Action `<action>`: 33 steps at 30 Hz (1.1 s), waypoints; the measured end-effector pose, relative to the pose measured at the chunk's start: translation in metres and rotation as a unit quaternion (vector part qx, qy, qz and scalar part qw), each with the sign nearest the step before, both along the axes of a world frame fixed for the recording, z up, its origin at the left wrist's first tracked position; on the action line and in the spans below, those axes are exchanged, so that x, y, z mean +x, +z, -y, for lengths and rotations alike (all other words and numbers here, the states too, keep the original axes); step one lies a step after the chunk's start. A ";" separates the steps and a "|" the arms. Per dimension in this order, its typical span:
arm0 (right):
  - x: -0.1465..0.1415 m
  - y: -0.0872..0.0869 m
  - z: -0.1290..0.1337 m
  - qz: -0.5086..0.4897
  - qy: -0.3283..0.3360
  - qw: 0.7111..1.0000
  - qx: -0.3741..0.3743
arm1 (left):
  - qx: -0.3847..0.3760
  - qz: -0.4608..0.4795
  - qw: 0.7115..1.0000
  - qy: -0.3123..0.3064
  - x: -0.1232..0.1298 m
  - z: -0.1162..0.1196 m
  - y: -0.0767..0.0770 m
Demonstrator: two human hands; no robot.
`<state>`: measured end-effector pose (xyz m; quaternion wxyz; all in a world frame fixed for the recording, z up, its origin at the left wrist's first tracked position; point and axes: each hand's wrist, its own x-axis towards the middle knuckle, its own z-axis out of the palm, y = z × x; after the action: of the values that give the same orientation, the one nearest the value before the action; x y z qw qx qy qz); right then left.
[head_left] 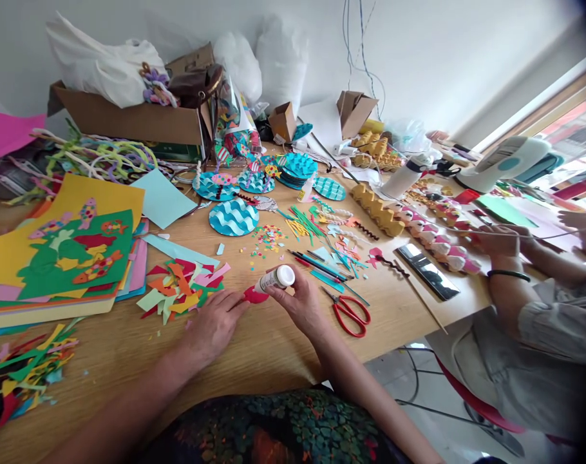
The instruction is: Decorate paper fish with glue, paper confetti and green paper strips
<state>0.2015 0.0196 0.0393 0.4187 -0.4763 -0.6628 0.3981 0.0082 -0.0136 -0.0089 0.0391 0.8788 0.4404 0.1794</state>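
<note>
My right hand [302,304] is wrapped round a small white glue bottle [275,280], tilted so its base faces up to the right and its tip points down left. Under the bottle lies a red paper cutout [256,296]. The fingertips of my left hand [216,325] hold the left edge of this cutout near the tabletop. The bottle hides part of the cutout and its own tip. To the left is a heap of coloured paper scraps [181,287]. Red-handled scissors [351,314] lie to the right, near several pencils [319,264].
Stacked coloured sheets [123,283] with paper fish lie left. Blue wavy discs [234,217] and small paper dots [268,238] are beyond my hands. A phone [427,270] and a stick [431,316] lie right. Another person's hands [498,240] work at the far right.
</note>
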 end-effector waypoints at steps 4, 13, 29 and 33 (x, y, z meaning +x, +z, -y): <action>0.000 -0.002 0.000 0.016 -0.009 1.000 0.017 | -0.011 0.000 1.000 0.002 0.000 0.000 0.000; 0.000 -0.003 0.000 0.042 -0.009 0.999 0.022 | 0.041 -0.005 0.999 -0.007 0.002 0.000 0.006; 0.000 -0.005 -0.002 0.034 -0.006 0.999 0.024 | 0.067 -0.011 0.998 0.000 0.003 0.001 0.002; 0.002 -0.005 -0.003 0.043 -0.024 0.998 0.035 | 0.065 -0.003 0.998 -0.006 0.003 0.001 0.003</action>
<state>0.2033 0.0224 0.0347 0.4157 -0.4939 -0.6817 0.3442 0.0111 -0.0147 -0.0055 -0.0186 0.8827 0.4224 0.2051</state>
